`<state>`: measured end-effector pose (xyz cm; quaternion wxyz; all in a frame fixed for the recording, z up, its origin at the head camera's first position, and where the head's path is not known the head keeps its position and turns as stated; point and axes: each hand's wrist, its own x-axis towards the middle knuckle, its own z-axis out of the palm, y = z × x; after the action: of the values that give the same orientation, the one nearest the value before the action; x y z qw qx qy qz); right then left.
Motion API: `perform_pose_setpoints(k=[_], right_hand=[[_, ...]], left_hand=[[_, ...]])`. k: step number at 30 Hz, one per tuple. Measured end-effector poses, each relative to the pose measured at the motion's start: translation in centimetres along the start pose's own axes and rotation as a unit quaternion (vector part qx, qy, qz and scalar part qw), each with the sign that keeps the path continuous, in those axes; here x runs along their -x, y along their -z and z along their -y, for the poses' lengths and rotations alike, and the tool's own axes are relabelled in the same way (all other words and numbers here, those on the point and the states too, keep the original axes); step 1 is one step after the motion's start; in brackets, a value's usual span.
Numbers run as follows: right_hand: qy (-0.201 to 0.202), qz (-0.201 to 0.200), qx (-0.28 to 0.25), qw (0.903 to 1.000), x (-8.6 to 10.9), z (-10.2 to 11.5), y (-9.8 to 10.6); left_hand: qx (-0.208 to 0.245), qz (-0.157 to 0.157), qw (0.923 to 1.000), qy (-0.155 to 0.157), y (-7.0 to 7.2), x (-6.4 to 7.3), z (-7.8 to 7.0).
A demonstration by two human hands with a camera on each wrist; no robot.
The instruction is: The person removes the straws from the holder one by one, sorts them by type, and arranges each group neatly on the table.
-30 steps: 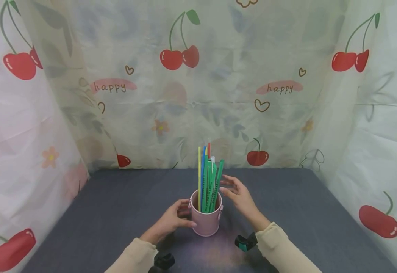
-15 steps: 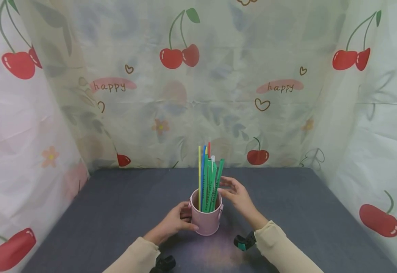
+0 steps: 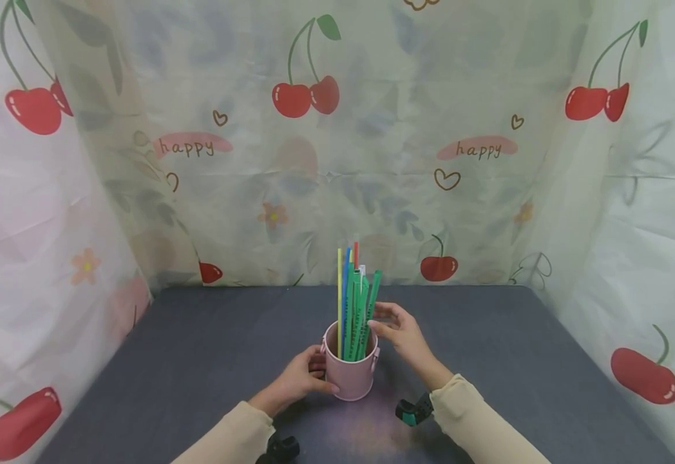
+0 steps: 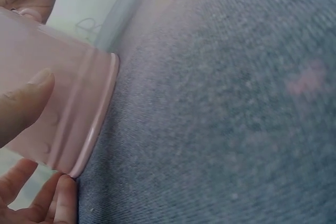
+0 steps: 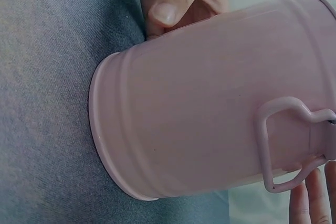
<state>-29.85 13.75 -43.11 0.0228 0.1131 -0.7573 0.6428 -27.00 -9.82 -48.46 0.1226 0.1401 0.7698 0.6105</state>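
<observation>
A pink bucket-shaped pen holder [image 3: 349, 379] stands upright on the dark table, with small wire handles at its sides. Out of it rise several green printed pencils [image 3: 355, 322], thin yellow, blue and red sticks, and something whitish. My left hand [image 3: 298, 379] grips the holder from the left; in the left wrist view its thumb [image 4: 26, 103] lies along the pink wall and its fingers are by the base. My right hand [image 3: 404, 332] is at the rim's right side, thumb tip overlapping the rightmost green pencil [image 3: 375, 283], other fingers partly behind it, spread and relaxed.
A dark cloth-like table top [image 3: 227, 335] stretches around the holder. Cherry-printed fabric [image 3: 337, 174] hangs at the back and both sides. A black wrist device [image 3: 413, 411] sits under the right cuff, another [image 3: 279, 448] under the left.
My left thumb has slid a little further right across the front of the holder. My right hand has moved slightly left, closer to the pencils. The holder stays in place.
</observation>
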Motion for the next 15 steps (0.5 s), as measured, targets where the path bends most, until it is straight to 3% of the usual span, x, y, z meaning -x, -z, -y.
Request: perform_pose_setpoints(k=[15], right_hand=[[-0.013, -0.015, 0.006, 0.9998, 0.08, 0.56, -0.48]], left_hand=[[-0.029, -0.009, 0.9994, 0.017, -0.23, -0.14, 0.17]])
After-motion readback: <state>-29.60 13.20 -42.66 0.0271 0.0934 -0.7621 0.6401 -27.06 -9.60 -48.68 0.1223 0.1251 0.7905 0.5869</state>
